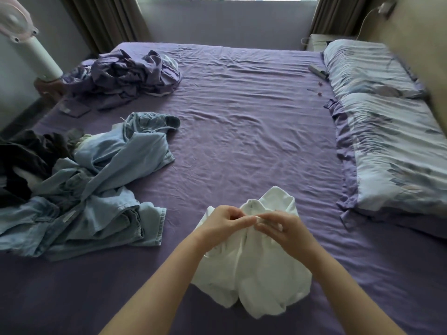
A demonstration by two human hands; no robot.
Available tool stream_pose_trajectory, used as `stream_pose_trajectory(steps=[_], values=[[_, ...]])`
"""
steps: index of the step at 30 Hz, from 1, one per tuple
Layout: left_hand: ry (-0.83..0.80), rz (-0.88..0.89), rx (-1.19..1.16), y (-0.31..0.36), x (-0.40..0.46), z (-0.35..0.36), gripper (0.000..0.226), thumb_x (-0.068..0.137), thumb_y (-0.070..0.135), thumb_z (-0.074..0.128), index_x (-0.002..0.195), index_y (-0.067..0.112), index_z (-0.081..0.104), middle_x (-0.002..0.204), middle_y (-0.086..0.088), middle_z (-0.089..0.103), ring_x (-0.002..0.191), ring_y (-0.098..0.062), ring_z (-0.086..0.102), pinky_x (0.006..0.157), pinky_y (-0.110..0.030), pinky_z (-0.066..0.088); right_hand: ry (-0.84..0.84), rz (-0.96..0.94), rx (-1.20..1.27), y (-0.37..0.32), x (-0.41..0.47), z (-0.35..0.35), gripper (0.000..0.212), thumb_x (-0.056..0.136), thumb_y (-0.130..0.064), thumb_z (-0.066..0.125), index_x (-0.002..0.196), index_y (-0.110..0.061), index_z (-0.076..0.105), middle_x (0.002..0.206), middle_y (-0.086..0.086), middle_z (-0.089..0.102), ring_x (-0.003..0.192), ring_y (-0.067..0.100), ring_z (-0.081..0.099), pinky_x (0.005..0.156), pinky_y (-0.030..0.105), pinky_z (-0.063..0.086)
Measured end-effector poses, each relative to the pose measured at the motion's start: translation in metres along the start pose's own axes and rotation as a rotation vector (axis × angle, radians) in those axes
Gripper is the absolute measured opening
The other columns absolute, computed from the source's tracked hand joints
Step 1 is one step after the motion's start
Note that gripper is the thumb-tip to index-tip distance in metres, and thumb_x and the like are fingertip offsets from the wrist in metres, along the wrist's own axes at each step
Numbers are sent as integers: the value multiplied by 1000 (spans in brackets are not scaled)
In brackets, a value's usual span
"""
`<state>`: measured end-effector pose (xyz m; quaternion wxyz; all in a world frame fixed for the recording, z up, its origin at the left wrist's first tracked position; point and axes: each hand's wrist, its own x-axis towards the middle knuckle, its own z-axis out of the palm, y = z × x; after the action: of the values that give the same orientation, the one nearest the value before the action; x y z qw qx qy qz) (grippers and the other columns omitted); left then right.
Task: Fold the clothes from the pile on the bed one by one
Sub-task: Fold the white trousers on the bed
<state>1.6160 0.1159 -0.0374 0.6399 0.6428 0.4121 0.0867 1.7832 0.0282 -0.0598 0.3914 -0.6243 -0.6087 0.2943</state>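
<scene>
A white garment (256, 274) hangs bunched just above the near part of the purple bed (242, 122), held up near its collar. My left hand (222, 226) and my right hand (283, 228) meet at its upper edge, each pinching the white cloth with the fingertips almost touching. The lower part of the garment droops in two rounded folds onto the sheet. To the left lies the pile of clothes (92, 189): pale blue shirts, denim and a dark garment (26, 160), all crumpled together.
A crumpled purple heap of bedding (125, 73) sits at the far left corner. Two patterned pillows (387, 131) line the right side. A white fan (29, 44) stands beyond the left edge. Small items (318, 71) lie beside the far pillow.
</scene>
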Motion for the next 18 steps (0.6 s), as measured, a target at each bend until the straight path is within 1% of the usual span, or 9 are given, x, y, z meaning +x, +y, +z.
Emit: stream_pose_trajectory(steps=[1,3,6,7,9,11,13,15,18], values=[[17,12,3,3,-4,1,26,87,31,68,70,11,65,56,7,42,49,-4,35,49,-18,28,-13,9,-5,-3,-1,-3,19,82,-20,67,98,-13,73,73,-33,59,73,-8,55,69,8,39],[38,26,-3,9,-10,5,27,89,29,66,68,12,62,59,3,41,52,-7,35,50,-21,28,1,7,-43,-12,-5,-6,26,80,-28,66,101,-13,72,75,-27,59,78,-9,54,72,7,39],[34,15,-64,21,-21,9,31,90,30,65,75,2,63,67,-7,43,58,-14,37,53,-25,30,58,-61,-163,-25,-13,-11,40,79,-40,59,105,-11,69,88,-19,60,83,-3,54,77,7,38],[30,6,-109,25,-25,11,32,91,29,64,77,0,63,69,-9,46,60,-16,39,54,-26,32,71,-74,-187,-29,-15,-12,41,79,-40,57,106,-11,68,91,-15,63,85,0,55,79,9,38],[38,-17,-199,34,-30,15,31,92,25,62,75,-1,64,67,-10,53,58,-17,47,54,-25,38,92,-71,-175,-38,-18,-15,41,79,-40,57,108,-12,67,96,-10,67,90,-3,54,83,8,36],[47,-39,-268,43,-35,18,27,93,19,60,69,7,67,60,-3,61,52,-11,55,52,-21,45,76,-32,-84,-46,-22,-23,36,80,-35,65,110,-15,67,100,-8,67,94,-9,53,84,4,34],[30,-44,-313,51,-42,21,27,93,17,59,69,12,70,61,-1,66,52,-10,60,53,-21,48,0,55,90,-54,-25,-35,30,82,-21,72,111,-20,67,102,-6,69,96,-5,58,83,6,38],[6,-46,-338,57,-50,23,26,93,16,58,70,13,72,64,-2,68,54,-10,62,54,-21,50,-56,139,249,-64,-27,-48,25,84,-11,68,107,-21,69,96,-5,72,91,2,64,79,11,44],[-51,-46,-344,65,-62,24,21,90,26,64,79,11,73,72,-5,69,59,-11,63,57,-22,49,-31,158,301,-80,-31,-58,18,86,-8,65,96,-21,72,88,-5,73,82,5,66,74,15,48]])
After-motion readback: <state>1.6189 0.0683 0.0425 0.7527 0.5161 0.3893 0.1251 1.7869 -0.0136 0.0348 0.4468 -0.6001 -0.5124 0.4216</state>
